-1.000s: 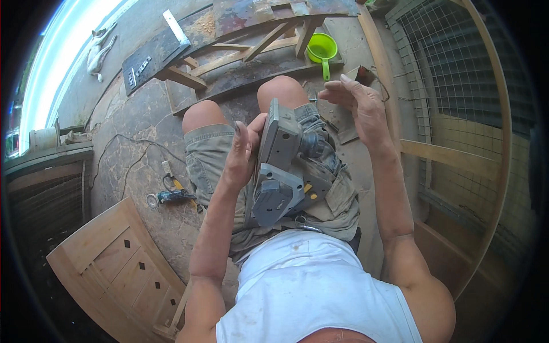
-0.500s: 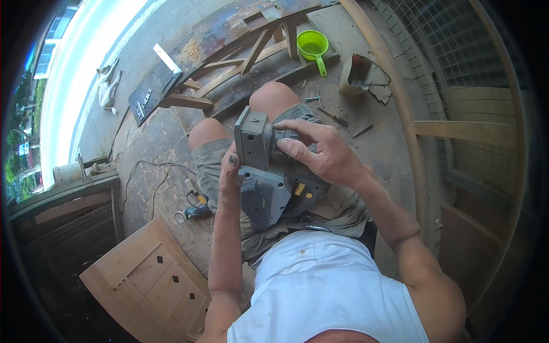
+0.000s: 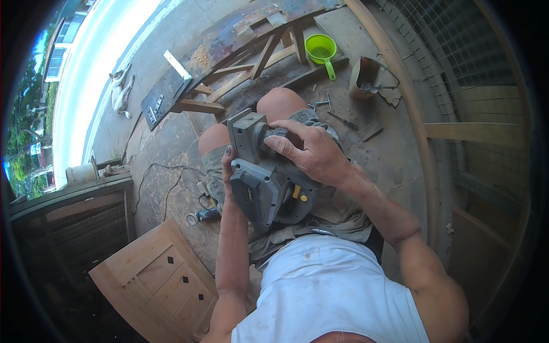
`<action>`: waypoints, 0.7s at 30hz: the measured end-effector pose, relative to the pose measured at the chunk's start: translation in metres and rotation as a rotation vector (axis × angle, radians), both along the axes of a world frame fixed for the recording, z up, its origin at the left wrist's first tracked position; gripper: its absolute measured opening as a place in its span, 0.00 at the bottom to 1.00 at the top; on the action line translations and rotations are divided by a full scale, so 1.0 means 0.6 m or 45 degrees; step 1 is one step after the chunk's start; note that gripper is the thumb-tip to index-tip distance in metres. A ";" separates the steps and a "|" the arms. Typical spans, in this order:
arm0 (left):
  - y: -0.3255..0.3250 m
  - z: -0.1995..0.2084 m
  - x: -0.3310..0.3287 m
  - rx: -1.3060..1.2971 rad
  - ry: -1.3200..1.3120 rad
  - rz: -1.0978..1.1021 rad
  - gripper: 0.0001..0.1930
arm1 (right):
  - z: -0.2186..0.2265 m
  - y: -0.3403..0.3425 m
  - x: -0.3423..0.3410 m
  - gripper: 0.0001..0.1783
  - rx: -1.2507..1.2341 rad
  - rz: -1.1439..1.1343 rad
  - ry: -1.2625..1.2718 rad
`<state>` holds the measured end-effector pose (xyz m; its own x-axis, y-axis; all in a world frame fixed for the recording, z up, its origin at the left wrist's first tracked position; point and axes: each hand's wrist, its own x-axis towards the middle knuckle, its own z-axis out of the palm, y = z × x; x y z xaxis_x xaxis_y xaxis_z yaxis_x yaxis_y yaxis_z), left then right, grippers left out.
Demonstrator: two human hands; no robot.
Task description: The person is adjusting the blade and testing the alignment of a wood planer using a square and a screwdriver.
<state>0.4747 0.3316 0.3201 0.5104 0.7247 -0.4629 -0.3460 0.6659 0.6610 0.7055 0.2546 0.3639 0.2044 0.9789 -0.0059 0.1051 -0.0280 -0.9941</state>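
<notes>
An angle grinder (image 3: pixel 203 217) is seen at eight o'clock from the electric hand planer (image 3: pixel 266 183) held over the lap (image 3: pixel 349 206); its left side is braced by the left hand (image 3: pixel 227 171), whose finger spread is hidden; toward twelve o'clock, its front knob (image 3: pixel 277 133) is pinched by the right hand (image 3: pixel 315 151); were the left support lost, it could be tipped

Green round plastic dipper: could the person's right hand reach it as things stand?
Probably not: the right hand grips the grey power tool's round dark knob; the dipper lies beyond both knees.
</notes>
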 end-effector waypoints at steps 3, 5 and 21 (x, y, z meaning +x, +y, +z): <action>0.008 -0.016 -0.005 -0.084 -0.016 -0.004 0.38 | 0.002 0.007 -0.001 0.32 -0.017 0.016 -0.003; 0.011 -0.024 -0.008 -0.116 -0.135 -0.073 0.41 | -0.003 0.012 -0.004 0.34 0.002 0.016 -0.028; 0.027 -0.036 -0.027 -0.113 -0.115 -0.132 0.43 | -0.008 0.029 -0.006 0.33 -0.030 0.093 -0.023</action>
